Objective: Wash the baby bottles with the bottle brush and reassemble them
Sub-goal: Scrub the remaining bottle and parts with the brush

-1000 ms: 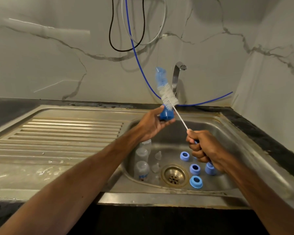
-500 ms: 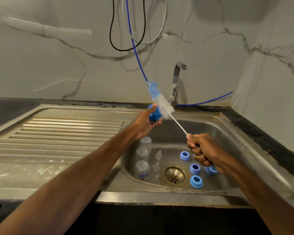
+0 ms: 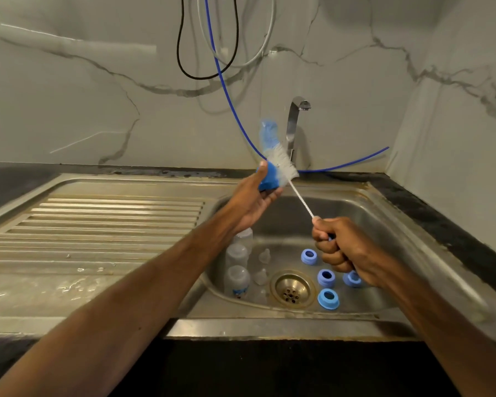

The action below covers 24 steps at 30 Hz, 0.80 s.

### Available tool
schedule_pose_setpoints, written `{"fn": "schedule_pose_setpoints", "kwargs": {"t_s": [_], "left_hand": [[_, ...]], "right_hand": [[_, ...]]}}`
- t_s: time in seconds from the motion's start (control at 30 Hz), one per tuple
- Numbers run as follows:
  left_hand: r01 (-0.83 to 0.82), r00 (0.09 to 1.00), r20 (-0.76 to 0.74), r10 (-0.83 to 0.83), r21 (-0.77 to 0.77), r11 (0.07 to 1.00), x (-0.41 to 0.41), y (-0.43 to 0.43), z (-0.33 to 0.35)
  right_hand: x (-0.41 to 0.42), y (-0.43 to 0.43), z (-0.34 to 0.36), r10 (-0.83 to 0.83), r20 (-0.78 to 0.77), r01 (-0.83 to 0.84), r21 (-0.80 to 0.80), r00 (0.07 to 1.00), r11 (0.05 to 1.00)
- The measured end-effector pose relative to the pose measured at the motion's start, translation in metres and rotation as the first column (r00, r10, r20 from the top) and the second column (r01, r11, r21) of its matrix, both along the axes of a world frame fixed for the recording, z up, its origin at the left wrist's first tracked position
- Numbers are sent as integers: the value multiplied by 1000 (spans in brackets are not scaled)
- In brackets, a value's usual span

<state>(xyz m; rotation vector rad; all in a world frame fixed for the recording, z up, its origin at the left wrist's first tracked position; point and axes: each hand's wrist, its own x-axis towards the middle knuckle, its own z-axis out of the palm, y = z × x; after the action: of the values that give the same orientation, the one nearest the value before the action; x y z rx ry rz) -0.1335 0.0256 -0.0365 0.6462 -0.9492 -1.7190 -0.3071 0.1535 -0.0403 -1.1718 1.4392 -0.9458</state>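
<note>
A blue screw collar (image 3: 265, 181) is gripped in the left hand (image 3: 254, 203), thumb over its upper left and fingertips curled beneath it, above the back left corner of the sink (image 3: 269, 325). The bottle brush (image 3: 282, 166) is held by its handle in the right hand (image 3: 342, 249), which is closed tight in a fist around it, so that only a speck of blue handle shows; the twisted wire stem is seen rising up and leftward from that fist to the white bristles, which are pressed against the collar's right edge; the blue sponge tip stands above the collar, just left of the tap (image 3: 294, 124); whether the bristles pass through the collar cannot be told.

Three clear baby bottles (image 3: 236, 280) are gathered along the basin's left wall, below the left wrist; clear teats (image 3: 261, 276) are set between them and the drain (image 3: 292, 289); four loose collars (image 3: 328, 298) are scattered right of the drain, one partly hidden behind the right hand.

Open basin floor is left toward the back and along the right wall; the ribbed drainboard (image 3: 98, 222) lies to the left, wet in patches near its front edge; a blue hose (image 3: 226, 90) is hung down the marble wall (image 3: 69, 110) and run along the back edge behind the tap; a black counter (image 3: 441, 222) borders the sink's right rim.
</note>
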Motion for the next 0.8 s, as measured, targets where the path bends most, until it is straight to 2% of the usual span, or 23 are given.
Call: {"fn": "schedule_pose_setpoints", "kwargs": {"t_s": [0.1, 0.2, 0.3, 0.47, 0.67, 0.8], "left_hand": [[-59, 998, 22, 58, 67, 996, 16, -9, -6], [-33, 998, 61, 28, 70, 997, 11, -5, -6], [-33, 999, 16, 32, 90, 995, 2, -1, -7], [-31, 999, -33, 38, 209, 977, 3, -1, -11], [-30, 999, -28, 33, 123, 992, -2, 0, -7], [-45, 998, -44, 54, 179, 983, 11, -5, -8]], "right_hand": [[0, 6, -2, 34, -18, -33, 35, 999, 999], [1, -1, 1, -9, -18, 8, -23, 1000, 1000], [3, -5, 0, -31, -14, 30, -52, 999, 998], [6, -2, -8, -62, -140, 51, -77, 988, 996], [6, -3, -8, -58, -147, 44, -95, 987, 995], [4, 2, -5, -22, -143, 14, -56, 990, 998]]}}
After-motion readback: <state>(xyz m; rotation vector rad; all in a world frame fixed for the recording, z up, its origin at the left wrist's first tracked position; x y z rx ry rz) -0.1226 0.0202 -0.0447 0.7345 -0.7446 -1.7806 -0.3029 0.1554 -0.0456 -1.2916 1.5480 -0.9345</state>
